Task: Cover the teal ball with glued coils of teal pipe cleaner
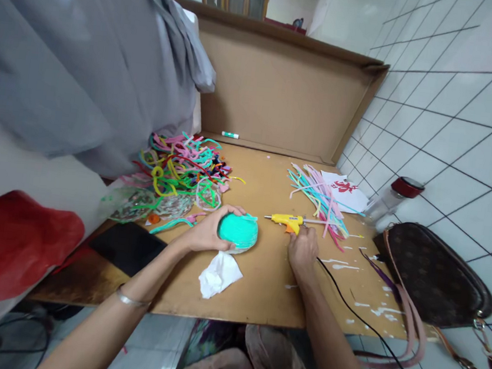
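My left hand [207,231] is wrapped round the side of a rounded turquoise piece [239,231] with a pale lower rim; I cannot make out what kind of thing it is. Close below it lies a crumpled white tissue [220,274]. On the right, my right hand [303,250] grips the handle of a yellow glue gun [287,219]. Its nozzle points left towards the turquoise piece, with a gap between them. A glue stick sticks out of its back end, and a black cord [348,297] runs off to the lower right.
Tangled colourful pipe cleaners [186,166] are heaped at the back left; straighter pastel ones [319,199] lie at the right. A dark phone or tablet [127,248], a green-and-white marker [229,135], a jar with a dark red lid [393,198] and a brown handbag [435,274] surround them. Cardboard [279,87] stands behind.
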`<state>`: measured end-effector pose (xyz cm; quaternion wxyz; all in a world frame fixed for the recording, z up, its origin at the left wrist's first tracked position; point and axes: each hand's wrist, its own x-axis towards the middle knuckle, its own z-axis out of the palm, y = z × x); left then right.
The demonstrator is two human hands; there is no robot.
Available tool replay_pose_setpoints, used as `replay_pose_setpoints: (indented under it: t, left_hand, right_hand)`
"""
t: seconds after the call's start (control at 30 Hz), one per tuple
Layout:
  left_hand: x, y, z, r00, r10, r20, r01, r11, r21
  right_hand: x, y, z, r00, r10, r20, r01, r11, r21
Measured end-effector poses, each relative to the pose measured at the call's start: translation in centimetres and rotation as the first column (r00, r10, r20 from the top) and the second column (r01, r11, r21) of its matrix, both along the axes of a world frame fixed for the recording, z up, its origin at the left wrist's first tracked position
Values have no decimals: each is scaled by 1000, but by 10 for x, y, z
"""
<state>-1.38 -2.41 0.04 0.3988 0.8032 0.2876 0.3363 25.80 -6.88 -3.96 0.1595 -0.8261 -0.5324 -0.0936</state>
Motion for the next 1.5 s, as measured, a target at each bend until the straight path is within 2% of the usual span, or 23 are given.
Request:
replay_pose_setpoints:
  t: [0.1, 0.2, 0.3, 0.4, 0.7, 0.97, 1.13, 1.27, 1.37, 1.43, 1.5]
  left_hand:
    - [1, 1, 3, 1000, -3, -15, 3, 1000, -6]
    - [4, 2, 4, 1000, -12, -8, 12, 1000, -17]
    - [7, 2, 4, 1000, -25, 16, 26, 999, -28]
    - [7, 1, 3, 999, -41, 20, 41, 999, -28]
    - [4, -2, -2, 997, -52, 49, 53, 999, -7]
    - [4, -4, 0, 999, -41, 35, 42, 999, -15]
    - [4, -5, -2, 999, -20, 49, 22, 999, -36]
    - [4, -3, -5, 998, -13, 56, 17, 998, -55]
    - [5, -2, -6, 997, -26, 74, 31, 997, -67]
    - [6, -1, -5, 996, -28, 81, 33, 997, -66]
    - [7, 0, -3, 996, -39, 86, 45, 997, -63]
  right_hand:
    - [2, -6, 0, 998, -62, 5, 62, 998, 30]
    - [5, -16, -7, 995, -99, 33, 97, 994, 50]
    - [5, -24, -18, 994, -91, 60, 89, 996, 31]
    - [5, -22, -23, 995, -56, 78, 54, 998, 25]
    - [12, 19, -9, 996, 12, 91, -13, 1000, 11]
    - [17, -4, -9, 981, -176, 81, 176, 984, 1]
    - [19, -11, -9, 978, -185, 96, 185, 983, 12]
    - [21, -14, -8, 980, -165, 111, 161, 986, 42]
    - [23, -17, -10, 966, -138, 217, 111, 985, 132]
    - [21, -17, -10, 975, -35, 221, -12, 977, 211]
    - [15, -13, -8, 978, 142, 154, -180, 946, 270]
